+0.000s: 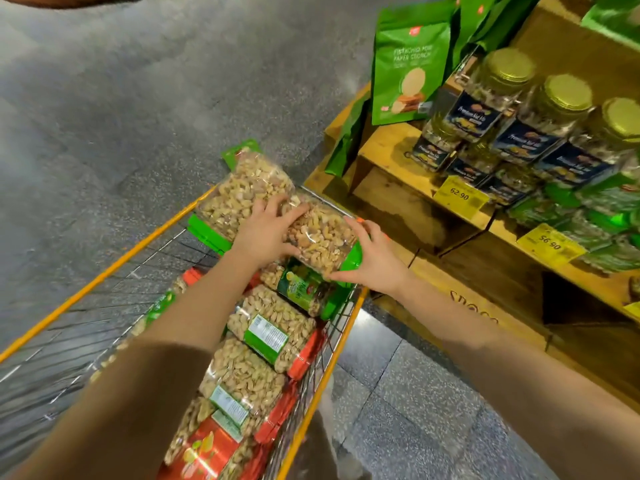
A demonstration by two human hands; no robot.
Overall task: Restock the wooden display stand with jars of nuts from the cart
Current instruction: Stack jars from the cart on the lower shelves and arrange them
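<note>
Closest to you, red-lidded jars [249,372] lie on their sides in a row down the right side of the cart [104,275]. At the cart's far end your left hand [266,233] curls over the clear body of a green-lidded jar [322,237], and your right hand [375,259] cups its lid [353,256] end. Both hands hold the jar, which lies tilted on top of the others. Packed full of nuts, it will likely feel heavy, and the smooth plastic wall may slip or flex. Carry it with one hand under the base and the other round the lid. Right of the cart is the stand [391,150], where gold-lidded jars [554,109] sit above price tags [459,195].
</note>
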